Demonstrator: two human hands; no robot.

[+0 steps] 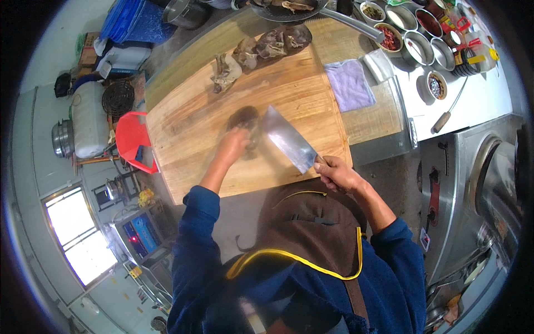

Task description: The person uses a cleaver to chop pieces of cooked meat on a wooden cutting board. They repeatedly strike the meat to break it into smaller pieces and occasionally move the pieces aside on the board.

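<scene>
My right hand point(338, 174) grips the handle of a wide-bladed Chinese cleaver point(288, 140), its blade slanting up and left just over a wooden cutting board point(288, 89). To the blade's left, my left hand point(234, 144) has its fingers on a dark brown piece of meat point(245, 117). Motion blurs that piece and the fingertips, and the fingers cover part of it. Along the far edge of the board lie several cooked-looking brown meat pieces point(271, 45), with a paler, bony-looking piece point(225, 72) at their left end.
A wok point(288, 14) holding meat stands beyond the board, its metal handle point(352, 25) pointing right. A purple cloth point(350, 85) lies right of the board. Metal bowls point(418, 48) and seasoning containers crowd the white counter point(467, 104). A red stool point(132, 142) stands left.
</scene>
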